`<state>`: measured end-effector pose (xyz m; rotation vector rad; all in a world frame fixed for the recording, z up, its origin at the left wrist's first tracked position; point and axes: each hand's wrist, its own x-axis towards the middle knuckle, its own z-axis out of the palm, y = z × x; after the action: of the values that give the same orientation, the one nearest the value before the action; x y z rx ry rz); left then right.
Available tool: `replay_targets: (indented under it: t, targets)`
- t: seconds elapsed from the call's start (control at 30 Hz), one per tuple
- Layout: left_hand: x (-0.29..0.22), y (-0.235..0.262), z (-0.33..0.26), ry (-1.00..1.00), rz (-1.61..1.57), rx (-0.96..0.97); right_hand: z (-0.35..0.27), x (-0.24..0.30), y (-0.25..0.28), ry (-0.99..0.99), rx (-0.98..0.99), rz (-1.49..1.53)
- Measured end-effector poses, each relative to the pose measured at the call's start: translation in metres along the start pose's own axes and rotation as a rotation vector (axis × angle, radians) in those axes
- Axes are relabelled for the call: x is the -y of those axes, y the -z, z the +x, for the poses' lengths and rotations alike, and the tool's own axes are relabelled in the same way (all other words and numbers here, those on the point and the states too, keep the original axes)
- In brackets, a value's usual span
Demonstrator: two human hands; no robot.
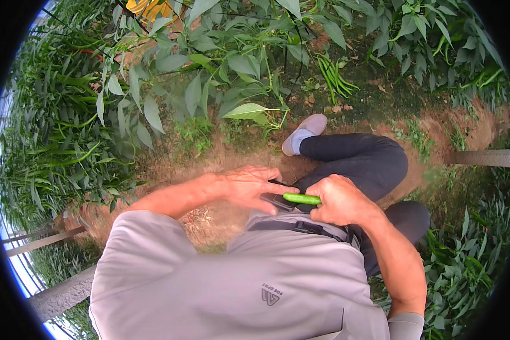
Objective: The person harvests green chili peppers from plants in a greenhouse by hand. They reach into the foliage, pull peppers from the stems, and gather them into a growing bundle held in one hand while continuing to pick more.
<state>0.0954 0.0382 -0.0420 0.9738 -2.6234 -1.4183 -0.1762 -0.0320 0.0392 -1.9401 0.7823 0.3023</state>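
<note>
Head view: right hand [341, 199] closed around a green pepper [302, 199].
Just left of it, the left hand [254, 187] is at a dark flat object [277, 200], hold unclear; beyond the grip, a shoe [310, 126], then a pepper cluster [335, 79].

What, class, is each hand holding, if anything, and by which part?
The right hand grips a green pepper by one end, the other sticking out. Whether the left hand holds the dark object beside it cannot be told.
</note>
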Motion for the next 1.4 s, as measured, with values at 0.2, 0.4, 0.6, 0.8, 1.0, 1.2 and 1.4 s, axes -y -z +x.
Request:
replay_targets:
  t: [0.2, 0.4, 0.6, 0.8, 1.0, 1.2, 1.4]
  targets:
    - [0.012, -0.001, 0.013, -0.19, 0.041, -0.011, 0.01, -0.013, -0.005, 0.082, -0.06, -0.117]
    - [0.012, 0.004, 0.029, -0.128, 0.164, 0.024, 0.016, -0.019, -0.028, 0.189, -0.264, -0.42]
    - [-0.005, -0.016, 0.039, 0.317, 0.091, 0.012, 0.011, -0.013, -0.032, 0.166, -0.175, -0.41]
    - [0.003, -0.018, 0.051, 0.467, -0.204, -0.051, 0.014, -0.008, -0.029, 0.098, -0.289, -0.341]
    - [0.022, -0.012, 0.02, 0.36, -0.99, 0.094, 0.008, -0.019, -0.021, -0.217, -0.265, -0.129]
    - [0.028, -0.024, -0.004, 0.331, -0.993, 0.149, 0.032, -0.02, -0.043, -0.199, -0.274, -0.218]
    - [0.02, -0.03, 0.023, 0.362, -1.157, -0.123, 0.027, -0.007, -0.042, -0.058, -0.234, -0.052]
